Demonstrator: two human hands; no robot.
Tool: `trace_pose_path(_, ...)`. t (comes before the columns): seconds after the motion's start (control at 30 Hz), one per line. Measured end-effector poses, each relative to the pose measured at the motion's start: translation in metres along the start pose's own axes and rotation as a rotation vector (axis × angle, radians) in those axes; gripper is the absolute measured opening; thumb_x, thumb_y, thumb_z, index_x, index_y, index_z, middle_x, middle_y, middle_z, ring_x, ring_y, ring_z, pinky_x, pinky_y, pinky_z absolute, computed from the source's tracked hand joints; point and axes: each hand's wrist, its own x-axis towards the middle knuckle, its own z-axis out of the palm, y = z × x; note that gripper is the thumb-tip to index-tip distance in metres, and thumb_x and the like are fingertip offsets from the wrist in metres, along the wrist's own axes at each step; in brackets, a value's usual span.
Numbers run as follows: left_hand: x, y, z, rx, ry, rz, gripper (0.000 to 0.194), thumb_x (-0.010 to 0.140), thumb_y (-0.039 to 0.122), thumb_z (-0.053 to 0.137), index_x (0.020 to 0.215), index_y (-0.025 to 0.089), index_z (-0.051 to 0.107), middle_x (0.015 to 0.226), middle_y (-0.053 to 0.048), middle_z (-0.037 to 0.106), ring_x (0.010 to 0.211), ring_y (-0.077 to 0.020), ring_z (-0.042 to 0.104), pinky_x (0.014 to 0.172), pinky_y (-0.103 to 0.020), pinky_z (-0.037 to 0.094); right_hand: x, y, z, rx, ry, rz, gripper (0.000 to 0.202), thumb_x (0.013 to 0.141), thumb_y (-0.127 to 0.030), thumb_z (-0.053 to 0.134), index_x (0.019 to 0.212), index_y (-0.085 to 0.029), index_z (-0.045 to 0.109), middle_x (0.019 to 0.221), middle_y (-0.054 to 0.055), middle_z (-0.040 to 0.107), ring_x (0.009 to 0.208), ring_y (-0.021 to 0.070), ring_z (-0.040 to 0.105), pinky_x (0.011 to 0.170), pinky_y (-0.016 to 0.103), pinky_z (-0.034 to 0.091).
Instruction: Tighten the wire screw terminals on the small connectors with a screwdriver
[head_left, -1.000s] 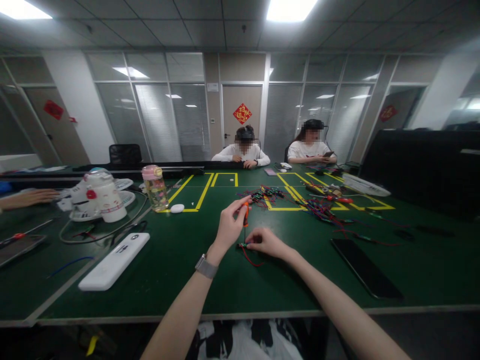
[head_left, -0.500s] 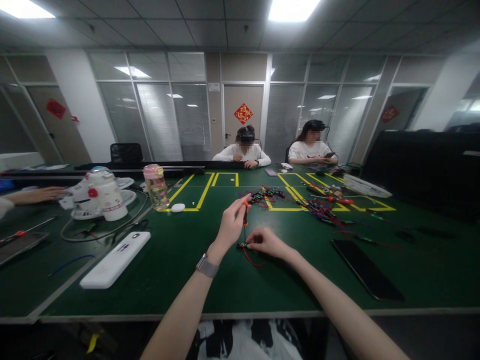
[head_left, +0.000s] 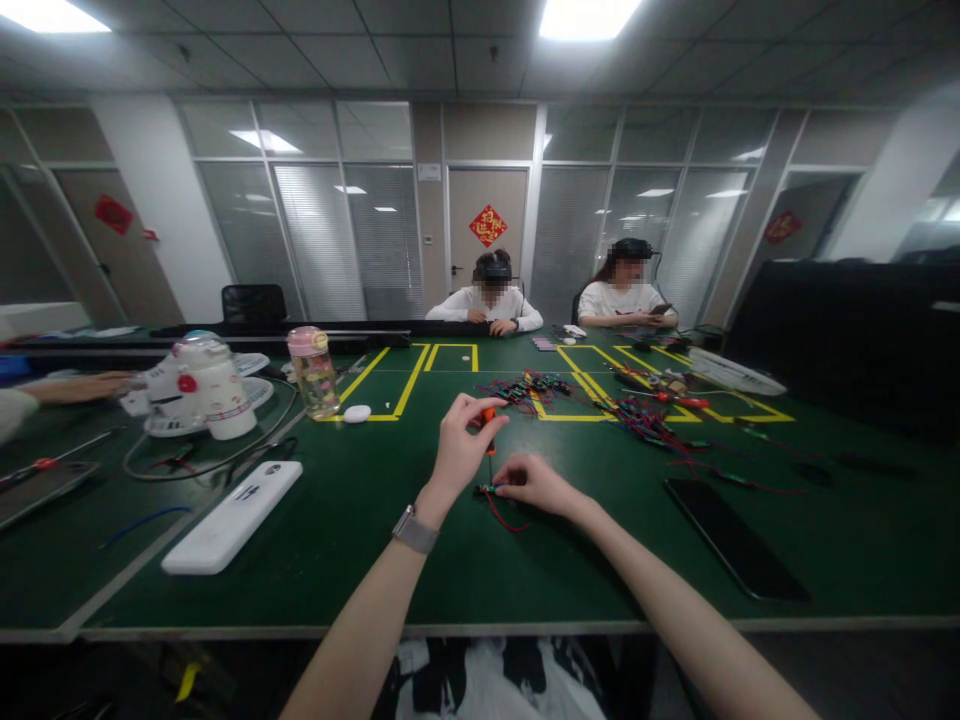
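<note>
My left hand (head_left: 466, 438), with a watch at the wrist, has its fingers curled round the orange-and-black handle of a screwdriver (head_left: 490, 440). The screwdriver stands upright, its thin shaft reaching down to a small green connector (head_left: 487, 490) on the table. My right hand (head_left: 538, 484) pinches that connector at its right side. A red wire (head_left: 504, 518) curves from the connector across the green tabletop. Where exactly the screwdriver's tip meets the connector is too small to make out. Beyond my hands lies a pile of small wired connectors (head_left: 532, 390).
To the left lie a white phone-shaped case (head_left: 232, 518), a white earbud-like case (head_left: 357, 413) and a pink-lidded bottle (head_left: 311, 372). A black phone (head_left: 731, 540) and more wired connectors (head_left: 649, 420) lie at right. Two people sit opposite; another person's hand (head_left: 86, 388) is at far left.
My left fingers have gone from stretched along the screwdriver handle to curled round its top. The right hand and the connector have stayed in place.
</note>
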Motion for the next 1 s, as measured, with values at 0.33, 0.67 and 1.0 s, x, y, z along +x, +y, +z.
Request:
trace_pose_path(0.33,-0.0004,-0.0019,0.0012,-0.168,-0.116,-0.061,0.034,0.092,0.024,0.046,0.124,0.021,0.057,0.113,-0.008,0.064,0.090,-0.0158,0.065,0.079,-0.028,0.052,0.0013,0.0032,0.0005,-0.013,-0.001,-0.016,0.014,0.072,-0.022,0.071,0.084,-0.014,0.073,0.068,0.002,0.063,0.059,0.0123,0.053,0.055,0.022,0.041)
trace_pose_path(0.67,-0.0011,-0.0005,-0.0003,0.017,-0.030,0.010,0.025,0.089,0.028,0.054,0.111,0.023,0.065,0.096,-0.004,0.061,0.085,-0.0148,0.060,0.074,-0.026,0.050,0.0003,0.0014,-0.0004,-0.021,0.002,-0.018,0.013,0.072,-0.021,0.072,0.084,-0.014,0.073,0.069,0.002,0.063,0.059,0.0123,0.053,0.055,0.022,0.041)
trace_pose_path(1.0,-0.0031,-0.0022,0.0045,-0.027,-0.056,0.007,0.030,0.091,0.026,0.050,0.118,0.023,0.062,0.102,-0.006,0.065,0.087,-0.0161,0.064,0.078,-0.028,0.051,0.0014,0.0028,0.0006,-0.019,-0.002,-0.021,0.013,0.073,-0.020,0.071,0.084,-0.014,0.073,0.066,0.001,0.063,0.058,0.0120,0.053,0.055,0.022,0.040)
